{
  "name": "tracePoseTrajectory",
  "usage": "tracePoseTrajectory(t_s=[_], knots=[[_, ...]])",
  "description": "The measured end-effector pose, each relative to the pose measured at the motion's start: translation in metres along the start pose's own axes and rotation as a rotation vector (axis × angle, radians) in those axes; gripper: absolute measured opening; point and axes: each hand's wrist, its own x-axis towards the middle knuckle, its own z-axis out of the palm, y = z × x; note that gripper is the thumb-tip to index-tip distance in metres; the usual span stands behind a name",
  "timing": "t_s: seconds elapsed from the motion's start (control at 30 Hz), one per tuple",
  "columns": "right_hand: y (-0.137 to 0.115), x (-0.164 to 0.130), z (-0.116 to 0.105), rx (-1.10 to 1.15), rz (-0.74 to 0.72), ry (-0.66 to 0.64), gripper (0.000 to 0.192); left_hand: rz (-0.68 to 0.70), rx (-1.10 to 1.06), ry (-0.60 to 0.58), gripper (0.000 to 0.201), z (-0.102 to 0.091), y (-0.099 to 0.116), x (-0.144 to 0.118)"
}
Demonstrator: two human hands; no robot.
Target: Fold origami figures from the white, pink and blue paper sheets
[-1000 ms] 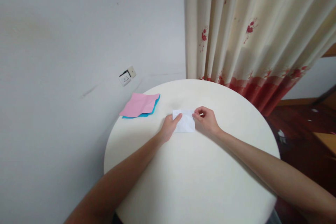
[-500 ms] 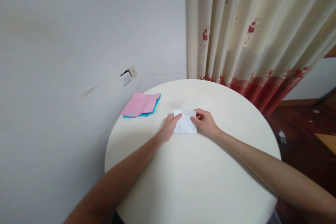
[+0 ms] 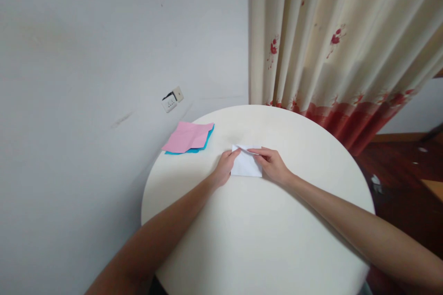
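A small folded white paper (image 3: 245, 167) lies on the round cream table (image 3: 256, 235), a little beyond its middle. My left hand (image 3: 224, 169) presses the paper's left edge with the thumb on top. My right hand (image 3: 272, 164) lies over the paper's right side, its index finger stretched along the upper edge toward the left. Both hands touch the paper and keep it flat on the table.
A pink sheet (image 3: 187, 137) lies on a blue sheet (image 3: 204, 143) at the table's far left edge. A white wall with a socket (image 3: 172, 100) is on the left. A flowered curtain (image 3: 332, 46) hangs behind. Dark wooden floor (image 3: 398, 166) shows on the right.
My right hand has slid from the paper's right corner leftward over the upper edge, with the index finger now stretched out. My left hand has stayed on the left edge.
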Motion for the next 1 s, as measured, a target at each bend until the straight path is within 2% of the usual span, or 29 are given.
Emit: tracePoseTrajectory(t_s=[0.23, 0.33, 0.47, 0.57, 0.7, 0.77, 0.87, 1.0], knots=[[-0.004, -0.001, -0.001, -0.095, -0.05, -0.034, 0.04, -0.032, -0.026, -0.014, 0.057, -0.003, -0.003, 0.003], [-0.01, -0.002, -0.002, -0.145, -0.076, -0.071, 0.042, -0.029, 0.027, -0.044, 0.054, -0.002, -0.002, 0.001], [-0.016, -0.003, -0.004, -0.18, -0.098, -0.103, 0.049, -0.005, 0.035, -0.003, 0.047, -0.001, -0.003, 0.001], [-0.015, -0.001, -0.006, -0.11, -0.092, -0.044, 0.051, 0.03, 0.03, 0.026, 0.042, -0.002, -0.005, 0.003], [-0.013, 0.005, -0.005, 0.08, 0.102, 0.185, 0.046, 0.102, 0.104, 0.027, 0.041, -0.002, -0.009, 0.004], [-0.014, 0.008, -0.002, 0.184, 0.235, 0.163, 0.05, 0.134, 0.15, 0.01, 0.043, -0.002, -0.01, 0.003], [-0.014, 0.008, 0.002, 0.277, 0.389, 0.028, 0.05, 0.141, 0.19, 0.002, 0.046, -0.003, -0.012, 0.003], [-0.01, 0.006, 0.004, 0.284, 0.457, 0.041, 0.045, 0.129, 0.193, -0.017, 0.046, -0.004, -0.011, 0.001]])
